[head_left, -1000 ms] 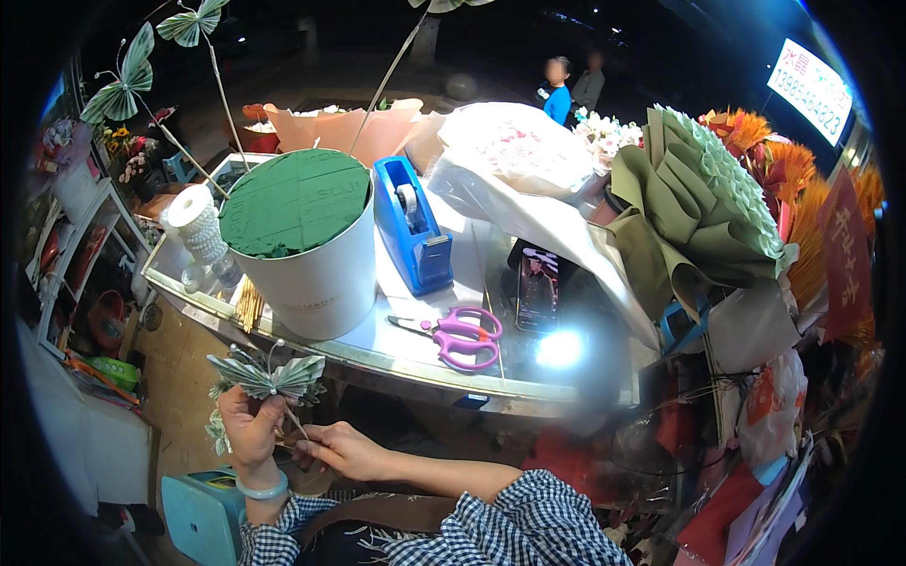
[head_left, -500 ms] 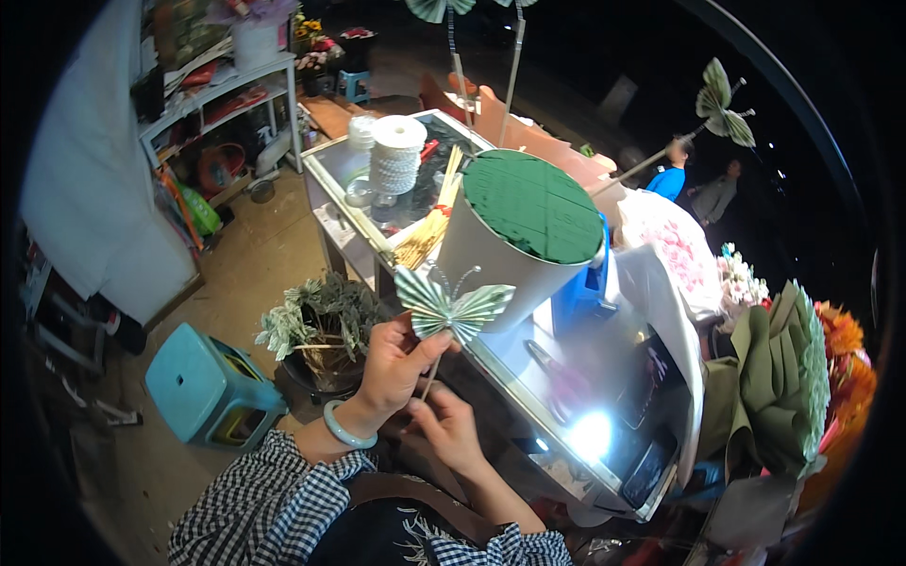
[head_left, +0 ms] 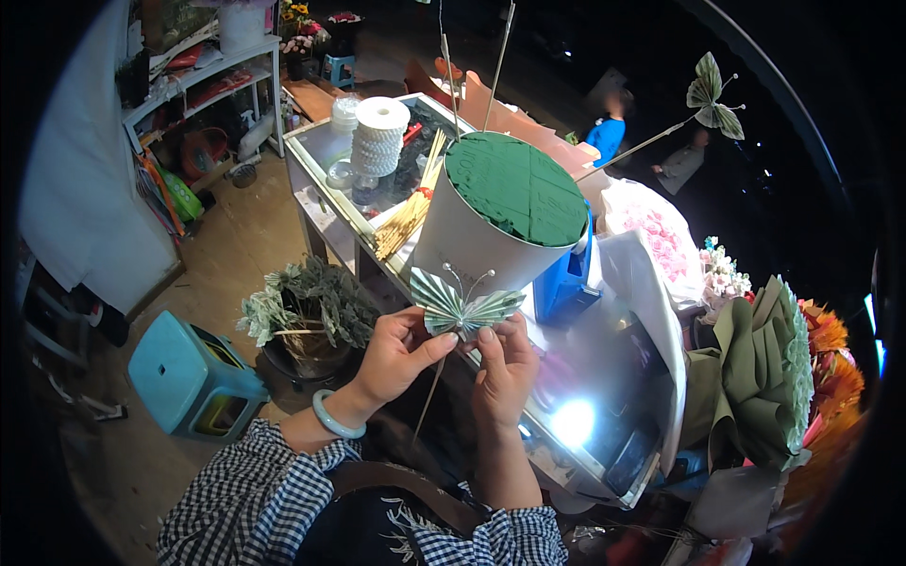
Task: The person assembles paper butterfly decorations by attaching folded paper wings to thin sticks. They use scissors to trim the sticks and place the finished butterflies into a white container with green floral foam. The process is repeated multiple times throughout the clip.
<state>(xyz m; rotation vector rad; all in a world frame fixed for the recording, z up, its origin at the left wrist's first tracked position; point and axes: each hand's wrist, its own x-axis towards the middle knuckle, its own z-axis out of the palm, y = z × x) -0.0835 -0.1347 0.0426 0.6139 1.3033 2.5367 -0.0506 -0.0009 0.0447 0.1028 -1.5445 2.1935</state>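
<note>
Between my two hands is a folded-paper butterfly [head_left: 464,307], pale green and pleated, with beaded antennae and a thin wooden stick hanging below it. My left hand [head_left: 396,358] pinches it at the left wing and the base of the body. The fingers of my right hand [head_left: 503,368] are closed on the lower edge of the right wing. Just beyond stands a white bucket [head_left: 462,236] filled with green floral foam [head_left: 517,189]. Sticks rise from the foam's far side, and one leaning right carries another paper butterfly [head_left: 714,99].
A glass-topped table [head_left: 307,179] bears a spool of white beads [head_left: 380,137] and a bundle of wooden sticks [head_left: 408,222]. A blue stool [head_left: 175,368] and a potted plant [head_left: 307,311] stand at the left. Wrapped bouquets [head_left: 755,368] crowd the right. Two people are in the background.
My right hand has moved up from the stick to the butterfly's right wing. The butterfly has risen slightly relative to my left hand, and the whole view has shifted a little.
</note>
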